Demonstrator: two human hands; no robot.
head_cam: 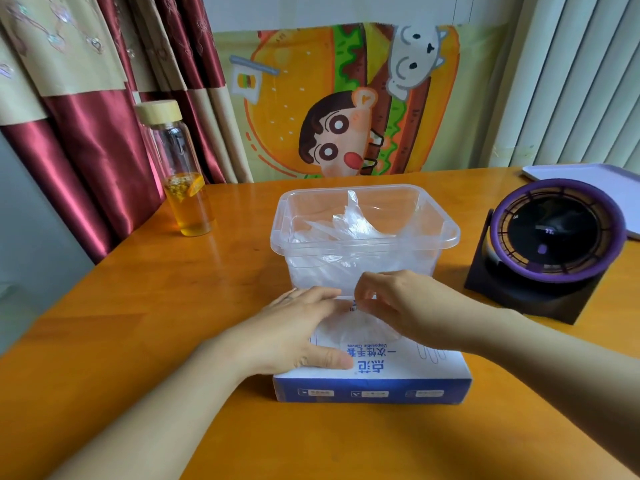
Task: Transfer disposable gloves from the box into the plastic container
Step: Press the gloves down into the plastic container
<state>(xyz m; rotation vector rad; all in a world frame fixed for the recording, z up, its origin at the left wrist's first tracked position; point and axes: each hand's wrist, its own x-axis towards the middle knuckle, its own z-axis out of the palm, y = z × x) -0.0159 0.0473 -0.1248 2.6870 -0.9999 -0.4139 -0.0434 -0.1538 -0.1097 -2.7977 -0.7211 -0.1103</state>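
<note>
A white and blue box of disposable gloves (388, 374) lies flat at the table's near middle. Just behind it stands a clear plastic container (363, 233) with several thin transparent gloves (349, 223) crumpled inside. My left hand (294, 330) rests flat on the box's left top, fingers straight, thumb on the printed face. My right hand (405, 306) hovers over the box's opening and pinches a clear glove (360, 323) between thumb and fingertips, lifting it a little out of the opening.
A glass bottle (183, 181) of yellow tea with a wooden lid stands at the back left. A black and purple round fan (550, 244) sits to the right of the container, with a white tray (595, 188) behind it. The orange wooden table (156, 306) spreads around.
</note>
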